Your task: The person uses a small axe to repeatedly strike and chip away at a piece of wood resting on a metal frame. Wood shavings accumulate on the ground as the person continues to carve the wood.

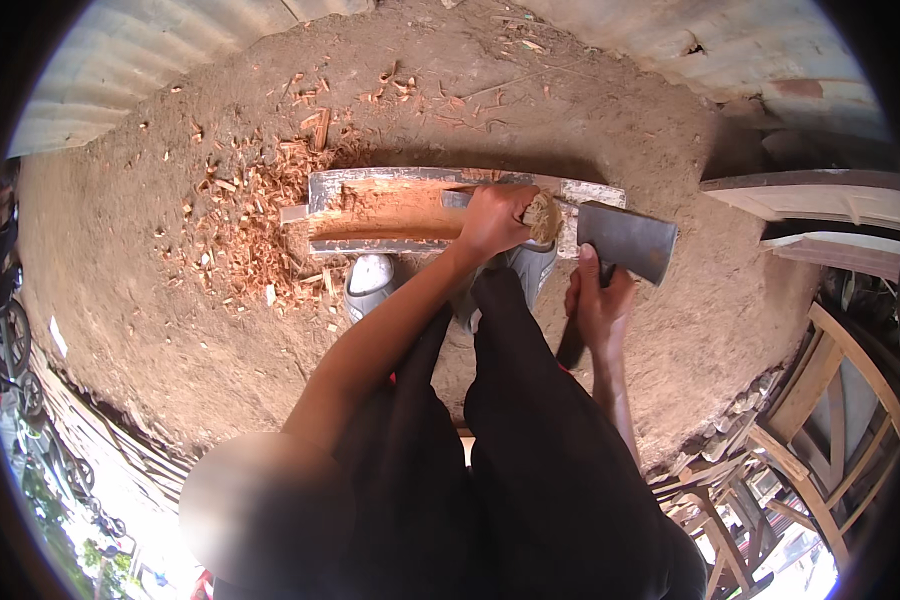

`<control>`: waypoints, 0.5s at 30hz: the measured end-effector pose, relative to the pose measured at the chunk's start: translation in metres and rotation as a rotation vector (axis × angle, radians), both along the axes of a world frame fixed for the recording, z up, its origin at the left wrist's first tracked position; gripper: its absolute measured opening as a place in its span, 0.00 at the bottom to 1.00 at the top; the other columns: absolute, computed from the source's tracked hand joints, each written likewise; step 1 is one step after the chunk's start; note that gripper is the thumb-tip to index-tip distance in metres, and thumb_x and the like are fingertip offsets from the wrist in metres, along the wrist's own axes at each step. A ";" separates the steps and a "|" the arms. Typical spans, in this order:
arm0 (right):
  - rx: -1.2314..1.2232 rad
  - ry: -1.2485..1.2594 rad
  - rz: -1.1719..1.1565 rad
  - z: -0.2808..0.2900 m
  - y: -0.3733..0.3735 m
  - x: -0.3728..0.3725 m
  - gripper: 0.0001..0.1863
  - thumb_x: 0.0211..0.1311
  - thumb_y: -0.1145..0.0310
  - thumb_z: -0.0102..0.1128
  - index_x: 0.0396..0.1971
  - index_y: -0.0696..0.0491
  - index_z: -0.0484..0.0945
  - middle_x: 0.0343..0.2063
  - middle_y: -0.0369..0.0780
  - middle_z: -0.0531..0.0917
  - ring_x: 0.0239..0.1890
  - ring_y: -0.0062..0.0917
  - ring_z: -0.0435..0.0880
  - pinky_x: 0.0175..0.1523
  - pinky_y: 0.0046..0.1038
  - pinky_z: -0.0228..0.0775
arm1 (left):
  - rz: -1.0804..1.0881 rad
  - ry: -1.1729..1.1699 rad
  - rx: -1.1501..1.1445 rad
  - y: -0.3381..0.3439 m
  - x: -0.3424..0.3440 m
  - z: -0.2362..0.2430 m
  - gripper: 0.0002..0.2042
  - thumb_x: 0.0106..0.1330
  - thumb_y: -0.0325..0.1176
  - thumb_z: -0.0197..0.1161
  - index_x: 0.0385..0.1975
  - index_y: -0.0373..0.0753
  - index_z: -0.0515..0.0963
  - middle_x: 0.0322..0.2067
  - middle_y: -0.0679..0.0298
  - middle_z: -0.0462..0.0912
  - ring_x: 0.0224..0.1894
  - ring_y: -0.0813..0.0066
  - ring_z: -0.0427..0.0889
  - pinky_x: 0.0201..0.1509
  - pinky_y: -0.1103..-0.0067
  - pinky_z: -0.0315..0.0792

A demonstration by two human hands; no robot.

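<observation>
My left hand (pixel 494 222) is closed around the wooden handle (pixel 543 216) of a chisel-like tool with a frayed end, its metal blade (pixel 455 199) lying in the hollowed channel of a curved wooden piece (pixel 375 205) with weathered grey sides. My right hand (pixel 600 300) grips an axe by its handle, thumb up near the dark, broad head (pixel 625 240), which is just right of the chisel's handle end. My feet, in grey footwear (pixel 368 290), are at the near side of the wooden piece.
Orange shavings (pixel 260 220) litter the dirt ground (pixel 140 300). Corrugated sheets (pixel 100 60) line the far edges. Curved wooden pieces (pixel 810 200) lie at the right, wooden frames (pixel 832 390) stand at lower right, and bicycle wheels (pixel 12 345) are at the left edge.
</observation>
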State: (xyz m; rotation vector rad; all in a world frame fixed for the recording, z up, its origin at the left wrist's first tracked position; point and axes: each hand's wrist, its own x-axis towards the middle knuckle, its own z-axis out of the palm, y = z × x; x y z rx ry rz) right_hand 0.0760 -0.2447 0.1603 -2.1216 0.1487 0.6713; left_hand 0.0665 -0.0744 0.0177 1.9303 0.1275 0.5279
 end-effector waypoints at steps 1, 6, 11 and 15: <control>-0.002 -0.013 0.043 -0.004 0.002 -0.003 0.19 0.78 0.55 0.59 0.31 0.56 0.74 0.15 0.33 0.74 0.13 0.15 0.72 0.18 0.24 0.62 | -0.005 0.006 0.008 -0.001 0.000 0.000 0.10 0.47 0.32 0.72 0.28 0.41 0.79 0.25 0.56 0.81 0.28 0.49 0.83 0.31 0.63 0.76; 0.095 -0.012 0.054 0.005 0.005 0.005 0.20 0.77 0.58 0.62 0.26 0.55 0.73 0.14 0.33 0.73 0.12 0.16 0.71 0.18 0.24 0.61 | -0.007 0.012 0.093 0.002 -0.001 -0.001 0.10 0.48 0.33 0.73 0.28 0.41 0.80 0.25 0.56 0.81 0.29 0.50 0.83 0.31 0.63 0.77; 0.016 0.017 0.071 -0.014 0.013 -0.002 0.23 0.78 0.56 0.60 0.24 0.55 0.72 0.13 0.32 0.71 0.12 0.15 0.70 0.17 0.23 0.60 | -0.017 -0.024 0.070 -0.003 -0.001 -0.005 0.10 0.47 0.32 0.72 0.28 0.41 0.79 0.25 0.56 0.82 0.29 0.50 0.84 0.32 0.63 0.77; 0.101 0.000 0.023 0.005 0.006 0.011 0.24 0.78 0.55 0.59 0.23 0.56 0.71 0.13 0.33 0.72 0.11 0.16 0.70 0.17 0.25 0.60 | -0.029 0.045 0.066 0.000 -0.001 -0.007 0.10 0.46 0.31 0.72 0.28 0.41 0.79 0.25 0.56 0.82 0.29 0.49 0.84 0.32 0.62 0.77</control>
